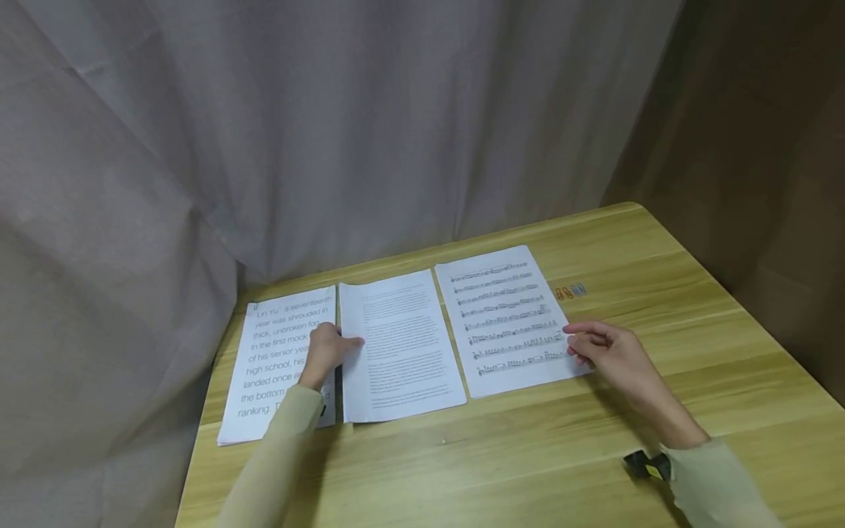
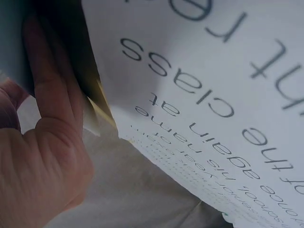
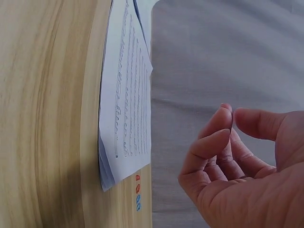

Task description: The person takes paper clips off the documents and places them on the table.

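Three stacks of printed paper lie side by side on the table. My left hand [image 1: 325,352] pinches the left edge of the middle stack of small-print pages [image 1: 403,352], its thumb on top and its fingers at the underside. That edge curls up slightly. Left of it, partly behind my left hand, lies a large-print stack [image 1: 264,367]. My right hand [image 1: 610,356], fingers loosely bent and thumb near the fingertips, hovers by the lower right corner of the sheet music [image 1: 505,315]. Nothing shows between its fingers in the right wrist view.
Several paper clips, orange ones [image 1: 563,293] and blue ones [image 1: 579,290], lie right of the sheet music. A small clip [image 1: 255,308] shows on the large-print stack's top left corner. Grey curtains [image 1: 370,132] hang behind the wooden table [image 1: 462,477].
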Demonstrator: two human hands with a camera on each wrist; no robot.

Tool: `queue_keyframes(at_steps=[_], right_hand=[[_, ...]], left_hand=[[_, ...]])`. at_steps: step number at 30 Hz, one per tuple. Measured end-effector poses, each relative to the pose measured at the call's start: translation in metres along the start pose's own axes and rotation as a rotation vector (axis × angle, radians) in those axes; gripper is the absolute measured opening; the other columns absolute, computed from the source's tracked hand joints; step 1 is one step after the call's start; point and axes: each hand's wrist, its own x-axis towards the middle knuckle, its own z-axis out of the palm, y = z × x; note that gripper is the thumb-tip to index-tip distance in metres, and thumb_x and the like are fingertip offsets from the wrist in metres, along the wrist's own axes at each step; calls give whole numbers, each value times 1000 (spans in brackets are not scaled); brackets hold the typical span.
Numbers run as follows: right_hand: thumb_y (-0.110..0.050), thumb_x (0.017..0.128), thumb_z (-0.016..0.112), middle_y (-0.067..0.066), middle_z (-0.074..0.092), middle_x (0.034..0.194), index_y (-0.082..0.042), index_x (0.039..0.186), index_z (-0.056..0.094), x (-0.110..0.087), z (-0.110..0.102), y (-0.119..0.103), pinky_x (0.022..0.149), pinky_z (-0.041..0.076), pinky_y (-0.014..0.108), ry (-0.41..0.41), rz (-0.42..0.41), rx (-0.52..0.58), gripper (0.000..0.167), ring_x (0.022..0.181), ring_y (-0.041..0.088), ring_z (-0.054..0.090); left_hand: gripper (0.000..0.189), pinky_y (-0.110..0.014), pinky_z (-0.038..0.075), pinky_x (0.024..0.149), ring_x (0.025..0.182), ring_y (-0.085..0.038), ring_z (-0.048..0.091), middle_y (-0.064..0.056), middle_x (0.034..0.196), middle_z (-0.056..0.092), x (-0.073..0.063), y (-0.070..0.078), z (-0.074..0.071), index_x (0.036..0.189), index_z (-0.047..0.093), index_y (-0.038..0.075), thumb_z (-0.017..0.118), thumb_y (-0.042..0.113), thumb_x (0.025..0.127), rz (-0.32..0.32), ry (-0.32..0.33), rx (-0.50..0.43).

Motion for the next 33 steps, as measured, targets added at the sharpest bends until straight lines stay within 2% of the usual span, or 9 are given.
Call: queue_keyframes(at_steps=[6, 10, 13, 16, 20, 23, 28, 31, 33], right_hand=[[-20, 112, 62, -4, 80, 101, 8, 144, 61, -2, 1, -1, 73, 62, 25, -6, 5, 25, 43, 83, 5, 69], [-19, 112, 62, -5, 78, 99, 8, 146, 59, -4, 2, -2, 74, 62, 24, -11, 17, 53, 44, 83, 7, 69], [-19, 112, 62, -4, 78, 99, 7, 146, 59, -6, 4, -3, 73, 62, 24, -7, 21, 64, 44, 83, 7, 69], [-19, 112, 61, -2, 78, 99, 7, 146, 60, -7, 6, -2, 73, 62, 24, 0, 15, 61, 43, 83, 7, 69], [-18, 112, 62, -2, 78, 98, 7, 145, 61, -8, 7, -2, 72, 61, 24, 7, 7, 52, 41, 81, 5, 67], [-17, 111, 63, -3, 78, 96, 7, 144, 61, -9, 8, -2, 72, 61, 24, 9, 1, 53, 41, 80, 4, 67], [-16, 110, 63, -6, 78, 94, 8, 143, 62, -10, 9, -6, 71, 61, 23, 5, -5, 60, 40, 80, 2, 67], [-14, 110, 63, -4, 79, 95, 9, 141, 62, -12, 11, -10, 71, 61, 23, -13, -13, 64, 39, 80, 2, 67], [-12, 109, 64, 1, 79, 97, 9, 140, 63, -12, 15, -16, 71, 61, 23, -30, -24, 63, 37, 80, 4, 68]], left_hand=[[45, -33, 61, 57, 69, -25, 72, -20, 89, 78, 40, -36, 18, 104, 76, -10, 93, 25, 80, -10, -3, 25], [42, -30, 57, 52, 63, -23, 69, -15, 77, 75, 43, -40, 21, 95, 76, -7, 93, 26, 78, 42, 44, 115], [33, -32, 53, 49, 61, -23, 64, -14, 75, 71, 38, -34, 22, 88, 74, -4, 88, 26, 81, 90, 115, 228], [28, -36, 51, 47, 60, -26, 61, -17, 74, 69, 13, -11, 13, 84, 72, -4, 82, 22, 85, 129, 168, 360], [28, -39, 53, 50, 59, -27, 62, -19, 73, 70, -18, 21, 0, 85, 73, -7, 80, 20, 89, 130, 202, 497], [28, -42, 53, 51, 60, -28, 62, -18, 72, 70, -16, 18, 2, 83, 73, -4, 79, 22, 89, 122, 237, 545], [29, -43, 48, 48, 60, -30, 59, -15, 70, 67, -2, 4, 6, 69, 65, 3, 76, 25, 83, 112, 269, 528], [33, -42, 49, 51, 62, -30, 61, -16, 72, 69, -14, 11, -5, 68, 64, 4, 75, 27, 90, 78, 235, 451], [34, -46, 54, 58, 67, -33, 66, -20, 80, 75, -21, 10, -12, 75, 70, 2, 75, 30, 94, 87, 256, 412]])
